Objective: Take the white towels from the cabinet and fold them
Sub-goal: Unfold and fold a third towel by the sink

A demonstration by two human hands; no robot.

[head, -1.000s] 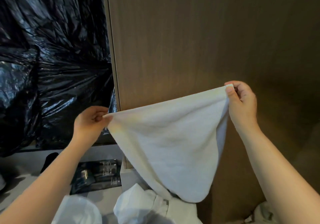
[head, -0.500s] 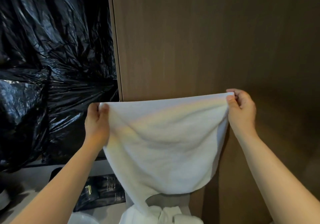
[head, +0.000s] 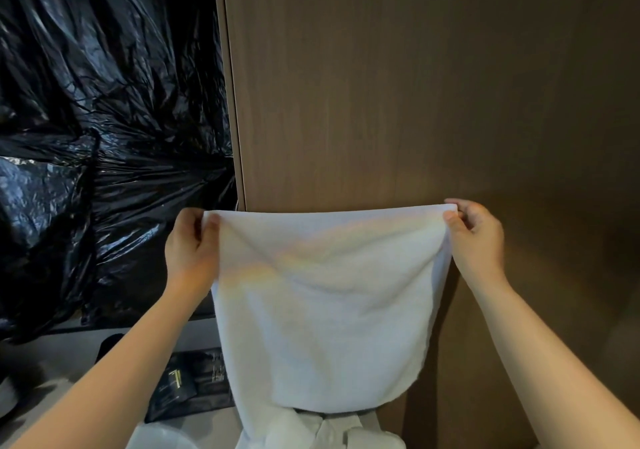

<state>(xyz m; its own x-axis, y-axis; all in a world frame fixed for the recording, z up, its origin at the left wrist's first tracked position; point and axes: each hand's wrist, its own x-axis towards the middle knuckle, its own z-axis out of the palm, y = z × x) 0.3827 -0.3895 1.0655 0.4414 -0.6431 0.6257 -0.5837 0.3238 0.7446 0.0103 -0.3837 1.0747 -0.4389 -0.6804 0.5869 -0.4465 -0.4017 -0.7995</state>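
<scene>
A white towel (head: 325, 313) hangs stretched between my two hands in front of a brown wooden cabinet panel (head: 398, 95). My left hand (head: 190, 247) pinches its top left corner, and my right hand (head: 476, 237) pinches its top right corner. The top edge runs almost level and taut, and the cloth sags below in soft folds. More white cloth (head: 322, 431) lies bunched under the towel at the bottom edge of the view.
Crumpled black plastic sheeting (head: 104, 143) fills the space left of the cabinet panel. Below it, on a pale surface (head: 72, 355), lie dark packets (head: 190, 389) with gold print. A white rounded object (head: 162, 440) shows at the bottom left.
My left hand rose and turned until the towel's top edge went from slanted to level and taut. The towel lifted off the white cloth below, and the view tilted slightly.
</scene>
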